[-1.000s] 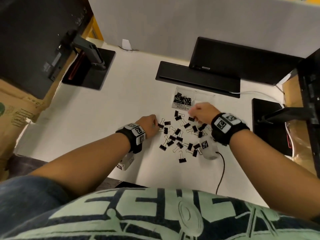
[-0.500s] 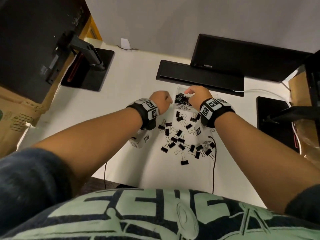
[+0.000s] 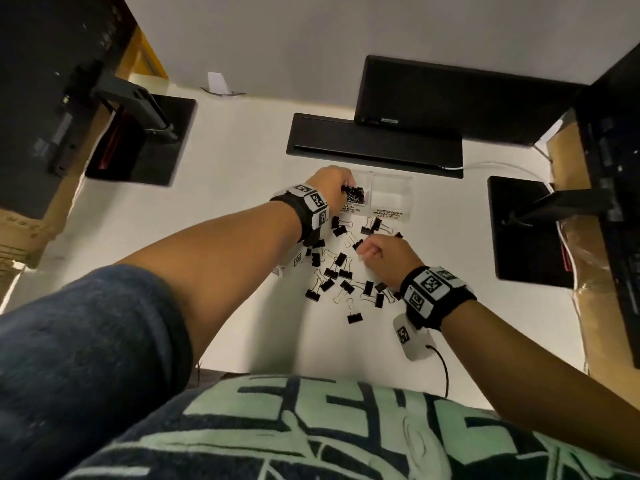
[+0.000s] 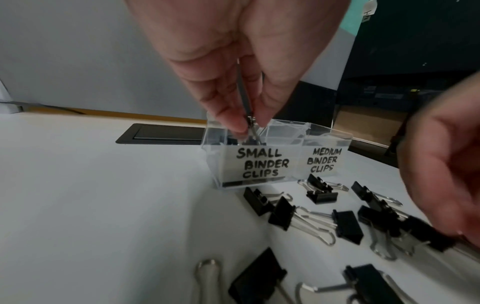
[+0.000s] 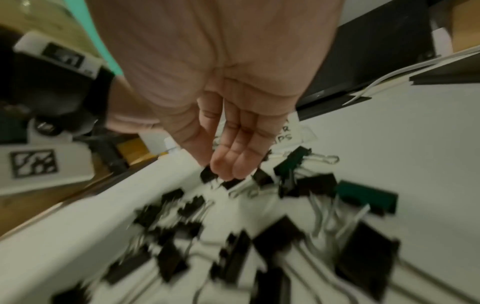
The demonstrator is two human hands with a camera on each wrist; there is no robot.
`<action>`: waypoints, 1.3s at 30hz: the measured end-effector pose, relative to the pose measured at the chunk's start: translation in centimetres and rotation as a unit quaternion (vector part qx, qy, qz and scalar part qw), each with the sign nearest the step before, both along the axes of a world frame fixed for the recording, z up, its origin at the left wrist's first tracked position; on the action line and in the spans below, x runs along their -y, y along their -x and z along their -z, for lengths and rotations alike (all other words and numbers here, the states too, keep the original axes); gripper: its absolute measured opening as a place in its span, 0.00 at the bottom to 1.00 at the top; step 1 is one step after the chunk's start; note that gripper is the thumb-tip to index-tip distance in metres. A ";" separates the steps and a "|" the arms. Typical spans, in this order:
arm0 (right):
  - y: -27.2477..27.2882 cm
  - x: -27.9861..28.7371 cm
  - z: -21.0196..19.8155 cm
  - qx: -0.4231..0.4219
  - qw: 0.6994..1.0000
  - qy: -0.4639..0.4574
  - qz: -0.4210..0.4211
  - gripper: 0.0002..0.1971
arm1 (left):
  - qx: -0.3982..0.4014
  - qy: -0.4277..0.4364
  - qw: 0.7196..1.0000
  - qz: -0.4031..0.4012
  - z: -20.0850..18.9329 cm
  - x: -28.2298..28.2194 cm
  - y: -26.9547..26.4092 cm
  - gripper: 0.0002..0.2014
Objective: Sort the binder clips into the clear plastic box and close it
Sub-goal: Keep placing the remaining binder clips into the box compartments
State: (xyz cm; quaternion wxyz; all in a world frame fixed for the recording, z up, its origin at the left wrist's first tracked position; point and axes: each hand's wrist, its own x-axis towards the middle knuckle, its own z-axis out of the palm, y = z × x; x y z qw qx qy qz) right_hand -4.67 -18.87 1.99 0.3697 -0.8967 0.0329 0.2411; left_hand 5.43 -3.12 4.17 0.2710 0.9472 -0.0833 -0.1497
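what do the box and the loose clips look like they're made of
Box: clear hard plastic, likely acrylic; its see-through walls have sharp glossy edges. Loose clips: black bodies with bare silvery wire handles that glint, so probably painted and plain metal.

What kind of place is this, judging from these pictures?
Most likely an office desk. A white desk carries monitor stands, a black cable hatch is set into its top, and binder clips lie scattered before a labelled clear box.

Dark blue tee (image 3: 311,431) with mint print — black wristbands (image 3: 437,296) carrying white coded tags.
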 end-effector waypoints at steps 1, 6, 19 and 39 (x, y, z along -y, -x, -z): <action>0.6 -0.4 0.2 -0.015 1.000 0.007 -0.022 0.15 | 0.017 -0.001 1.000 0.009 0.1 -0.2 0.3 0.15; 1.6 -2.5 0.8 0.033 0.989 0.048 -0.139 0.20 | 0.082 -0.034 0.996 0.005 0.7 -2.1 3.4 0.09; 0.1 -3.8 2.3 0.081 0.966 0.147 -0.194 0.13 | -0.052 -0.086 0.991 0.083 5.1 -3.9 10.2 0.11; 2.1 -4.2 2.8 0.095 0.967 0.159 -0.177 0.11 | -0.079 -0.099 0.990 0.053 5.2 -0.7 11.9 0.15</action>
